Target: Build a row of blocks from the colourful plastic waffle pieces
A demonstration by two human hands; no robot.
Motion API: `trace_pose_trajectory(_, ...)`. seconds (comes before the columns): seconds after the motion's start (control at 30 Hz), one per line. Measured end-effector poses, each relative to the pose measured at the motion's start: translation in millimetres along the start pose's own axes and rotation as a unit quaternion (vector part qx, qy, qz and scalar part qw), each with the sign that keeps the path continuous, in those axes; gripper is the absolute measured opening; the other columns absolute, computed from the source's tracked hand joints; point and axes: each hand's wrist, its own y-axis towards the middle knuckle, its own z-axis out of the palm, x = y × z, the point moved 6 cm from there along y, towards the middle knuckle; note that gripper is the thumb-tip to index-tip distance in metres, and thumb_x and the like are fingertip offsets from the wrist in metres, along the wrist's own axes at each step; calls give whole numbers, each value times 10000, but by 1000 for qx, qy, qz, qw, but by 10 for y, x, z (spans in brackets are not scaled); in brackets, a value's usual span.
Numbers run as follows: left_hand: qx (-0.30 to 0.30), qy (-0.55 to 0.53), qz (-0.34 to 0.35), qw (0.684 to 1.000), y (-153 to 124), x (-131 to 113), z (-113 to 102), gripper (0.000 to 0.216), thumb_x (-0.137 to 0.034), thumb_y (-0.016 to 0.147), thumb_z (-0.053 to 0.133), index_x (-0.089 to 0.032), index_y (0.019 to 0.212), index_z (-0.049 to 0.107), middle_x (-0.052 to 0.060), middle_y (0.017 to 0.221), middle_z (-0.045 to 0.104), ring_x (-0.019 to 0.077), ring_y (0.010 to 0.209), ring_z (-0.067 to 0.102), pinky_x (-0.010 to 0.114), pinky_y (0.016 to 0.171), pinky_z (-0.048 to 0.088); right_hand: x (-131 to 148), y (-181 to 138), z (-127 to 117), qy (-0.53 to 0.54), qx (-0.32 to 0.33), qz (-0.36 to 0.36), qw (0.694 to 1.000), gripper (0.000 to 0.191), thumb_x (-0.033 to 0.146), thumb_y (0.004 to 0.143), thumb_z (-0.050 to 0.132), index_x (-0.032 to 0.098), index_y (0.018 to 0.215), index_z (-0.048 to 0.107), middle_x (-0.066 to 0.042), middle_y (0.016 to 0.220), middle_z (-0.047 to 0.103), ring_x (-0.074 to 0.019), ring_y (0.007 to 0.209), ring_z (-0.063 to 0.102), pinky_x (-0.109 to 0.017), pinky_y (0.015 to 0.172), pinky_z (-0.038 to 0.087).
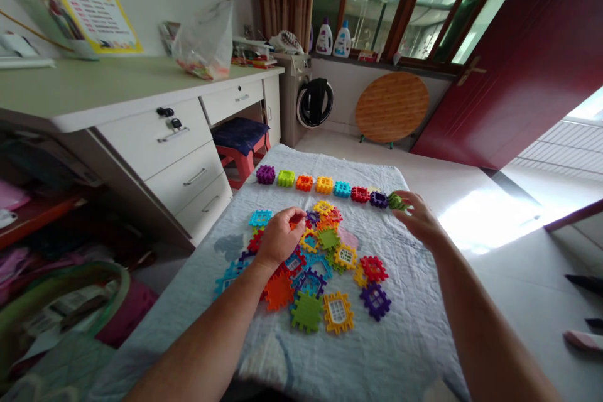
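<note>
My right hand (419,218) grips a green toothed plastic block (398,201) at the right end of a row of blocks. Just left of it stands a dark purple block (379,200), then a red block (360,194), a light blue block (342,189) and others. Over the left part of a loose pile of flat interlocking pieces is my left hand (281,235), its fingers pinched together; whether anything is between them is hidden. The pile includes an orange piece (279,292), a green piece (306,312) and a yellow window piece (338,312).
A pale cloth (207,320) covers the table under the pieces. Left stands a white desk (155,85) with a plastic bag (207,44) on top. Behind are a stool (242,138), a washing machine (294,97) and a round wooden tabletop (392,105).
</note>
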Motion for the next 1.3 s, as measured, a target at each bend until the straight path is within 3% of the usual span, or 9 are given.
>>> trace_pose_trajectory(0.1, 7, 4, 3, 1000, -10, -14, 15, 149, -210, 794, 554, -188, 891, 665, 38, 902, 728, 180, 841, 675, 300, 825, 527, 383, -335, 204, 61, 103, -23, 993, 389, 366, 739, 651, 297, 1121, 628, -75, 1182, 577, -267, 1040, 569, -453, 858, 497)
trace_pose_trajectory(0.2, 28, 7, 5, 1000, -15, -16, 45, 144, -200, 790, 552, -192, 881, 663, 34, 879, 726, 179, 819, 674, 296, 805, 530, 680, -611, 361, 68, 156, -57, 984, 377, 326, 747, 658, 308, 1123, 642, -62, 1147, 604, -254, 996, 583, -452, 848, 504)
trace_pose_trajectory(0.3, 56, 7, 14, 998, -23, -22, 92, 142, -191, 791, 547, -197, 870, 664, 33, 865, 725, 176, 807, 673, 287, 784, 532, 738, -740, 485, 65, 133, -54, 987, 317, 287, 754, 633, 291, 1070, 662, -61, 1083, 631, -242, 934, 601, -428, 798, 515)
trace_pose_trajectory(0.47, 72, 22, 25, 997, -33, -23, 139, 154, -173, 785, 548, -191, 885, 664, 44, 876, 723, 181, 821, 670, 295, 789, 533, 479, -739, 627, 11, 29, -20, 999, 287, 181, 716, 521, 231, 957, 667, -60, 927, 666, -211, 785, 613, -383, 719, 509)
trace_pose_trajectory(0.83, 95, 143, 75, 982, -65, -62, 204, 199, -165, 754, 605, -194, 939, 673, 67, 980, 698, 217, 945, 628, 353, 918, 469, 344, -736, 759, -25, 39, -24, 999, 242, 184, 712, 498, 221, 870, 677, -46, 836, 665, -189, 713, 593, -358, 730, 489)
trace_pose_trajectory(0.97, 91, 132, 76, 984, -72, -67, 220, 190, -156, 756, 603, -186, 932, 670, 66, 958, 702, 211, 912, 635, 339, 885, 481, 567, -793, 801, -39, 48, -89, 994, 235, 185, 746, 543, 230, 926, 686, -75, 956, 678, -258, 934, 584, -441, 880, 444)
trace_pose_trajectory(1.1, 89, 109, 85, 986, -77, -55, 249, 199, -145, 761, 590, -182, 942, 667, 61, 948, 704, 198, 893, 643, 318, 857, 500, 997, -918, 980, -56, 106, -194, 974, 357, 227, 798, 580, 288, 1145, 637, -60, 1192, 645, -306, 1139, 490, -511, 978, 343)
trace_pose_trajectory(1.2, 72, 97, 88, 989, -72, -54, 228, 194, -142, 774, 572, -178, 938, 670, 67, 961, 705, 196, 907, 649, 314, 870, 505, 1176, -991, 1104, -80, 149, -224, 960, 477, 237, 794, 602, 292, 1266, 562, -75, 1275, 594, -315, 1168, 469, -511, 988, 332)
trace_pose_trajectory(1.3, 51, 81, 79, 992, -62, -57, 182, 198, -131, 779, 553, -166, 935, 670, 74, 953, 710, 199, 904, 653, 323, 876, 510, 1148, -1012, 1161, -110, 172, -212, 956, 436, 221, 781, 604, 256, 1215, 588, -101, 1239, 584, -301, 1116, 511, -479, 966, 374)
